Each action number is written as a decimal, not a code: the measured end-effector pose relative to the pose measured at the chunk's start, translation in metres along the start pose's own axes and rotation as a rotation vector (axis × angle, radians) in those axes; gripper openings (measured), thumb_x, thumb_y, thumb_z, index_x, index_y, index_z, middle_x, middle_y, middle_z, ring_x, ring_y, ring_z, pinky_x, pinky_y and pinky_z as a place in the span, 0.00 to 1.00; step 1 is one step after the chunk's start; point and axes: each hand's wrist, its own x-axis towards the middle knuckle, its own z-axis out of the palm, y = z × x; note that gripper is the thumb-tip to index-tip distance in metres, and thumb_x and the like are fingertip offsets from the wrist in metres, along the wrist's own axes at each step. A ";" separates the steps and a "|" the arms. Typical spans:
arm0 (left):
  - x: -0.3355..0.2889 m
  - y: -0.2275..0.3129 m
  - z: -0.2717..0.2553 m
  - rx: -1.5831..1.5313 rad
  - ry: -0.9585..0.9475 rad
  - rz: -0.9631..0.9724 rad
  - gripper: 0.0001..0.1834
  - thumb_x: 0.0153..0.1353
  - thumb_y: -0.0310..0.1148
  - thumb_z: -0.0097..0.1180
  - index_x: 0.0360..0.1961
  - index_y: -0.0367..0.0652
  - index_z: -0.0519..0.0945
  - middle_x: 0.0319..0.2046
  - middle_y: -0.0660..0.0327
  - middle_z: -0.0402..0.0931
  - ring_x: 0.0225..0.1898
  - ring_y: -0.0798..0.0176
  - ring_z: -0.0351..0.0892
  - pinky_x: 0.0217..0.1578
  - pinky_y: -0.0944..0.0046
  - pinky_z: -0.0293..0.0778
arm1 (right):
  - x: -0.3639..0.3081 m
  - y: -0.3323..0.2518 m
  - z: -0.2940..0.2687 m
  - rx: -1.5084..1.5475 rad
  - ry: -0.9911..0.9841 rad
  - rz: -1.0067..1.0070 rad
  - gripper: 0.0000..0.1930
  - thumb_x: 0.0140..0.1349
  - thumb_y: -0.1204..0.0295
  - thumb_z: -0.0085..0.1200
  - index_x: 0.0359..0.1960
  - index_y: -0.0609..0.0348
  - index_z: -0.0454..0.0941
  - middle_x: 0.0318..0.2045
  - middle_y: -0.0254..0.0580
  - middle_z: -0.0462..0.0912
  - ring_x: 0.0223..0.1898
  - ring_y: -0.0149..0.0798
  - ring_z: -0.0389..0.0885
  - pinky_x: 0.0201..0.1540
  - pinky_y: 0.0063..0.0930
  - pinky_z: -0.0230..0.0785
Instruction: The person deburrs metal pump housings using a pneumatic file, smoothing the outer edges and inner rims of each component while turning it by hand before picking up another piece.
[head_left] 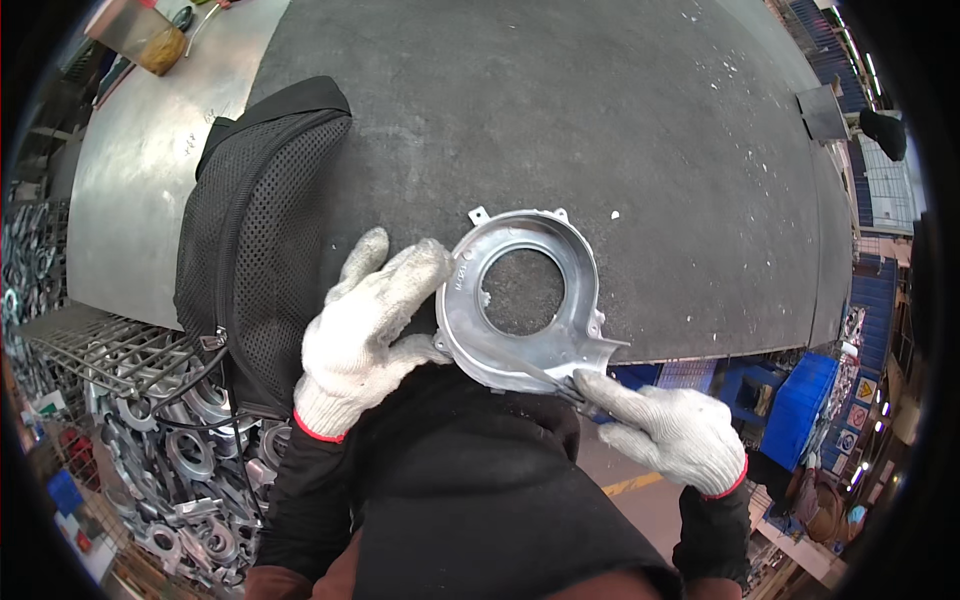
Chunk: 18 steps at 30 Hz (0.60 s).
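A round silver cast-metal housing (pixel 462 320) with a large centre opening, small lugs and a spout at lower right lies at the table's near edge. My left hand (pixel 365 325), in a white knit glove with a red cuff, grips its left rim between thumb and fingers, one finger standing apart. My right hand (pixel 675 430), gloved alike, is closed round a thin, blade-like metal tool (pixel 545 376). That tool reaches left across the housing's near side, beside the spout. Most of its handle is hidden in my glove, so its exact kind cannot be told.
A black mesh bag (pixel 275 200) stands left of my left hand on the dark table mat (pixel 560 110). Below left, a wire cage (pixel 110 350) holds many metal castings (pixel 190 455). A clear container (pixel 140 38) stands far left. A blue bin (pixel 800 408) is at right.
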 end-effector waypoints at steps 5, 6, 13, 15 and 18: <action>-0.006 -0.003 -0.004 0.045 -0.006 -0.002 0.44 0.43 0.41 0.77 0.63 0.37 0.76 0.55 0.51 0.84 0.62 0.46 0.81 0.70 0.39 0.62 | 0.008 -0.012 -0.002 -0.085 0.000 0.044 0.32 0.65 0.55 0.63 0.72 0.30 0.71 0.29 0.43 0.86 0.26 0.46 0.87 0.27 0.37 0.76; -0.002 -0.001 -0.005 0.051 -0.018 0.004 0.44 0.43 0.41 0.77 0.63 0.37 0.77 0.55 0.51 0.84 0.62 0.47 0.81 0.69 0.38 0.62 | 0.005 -0.006 0.001 -0.024 -0.006 0.037 0.32 0.65 0.55 0.63 0.72 0.30 0.71 0.30 0.42 0.86 0.26 0.46 0.86 0.27 0.37 0.76; -0.003 -0.003 -0.005 0.059 -0.024 -0.006 0.44 0.40 0.42 0.78 0.61 0.36 0.79 0.55 0.51 0.84 0.62 0.47 0.81 0.69 0.38 0.62 | 0.000 -0.005 0.000 -0.017 -0.039 0.055 0.33 0.65 0.56 0.63 0.73 0.31 0.70 0.26 0.42 0.84 0.24 0.47 0.85 0.25 0.37 0.75; 0.004 0.002 -0.003 0.024 -0.021 0.019 0.44 0.39 0.42 0.78 0.60 0.36 0.79 0.54 0.50 0.84 0.61 0.46 0.81 0.69 0.38 0.61 | 0.000 -0.005 -0.001 0.032 -0.040 0.037 0.32 0.65 0.56 0.63 0.73 0.31 0.70 0.25 0.42 0.84 0.24 0.47 0.85 0.25 0.37 0.75; -0.002 -0.005 -0.004 0.045 -0.009 0.028 0.43 0.40 0.44 0.77 0.59 0.36 0.79 0.53 0.50 0.84 0.60 0.46 0.82 0.68 0.38 0.62 | 0.002 -0.010 -0.003 -0.056 -0.084 0.125 0.33 0.66 0.55 0.63 0.73 0.31 0.70 0.25 0.43 0.83 0.24 0.46 0.85 0.25 0.37 0.74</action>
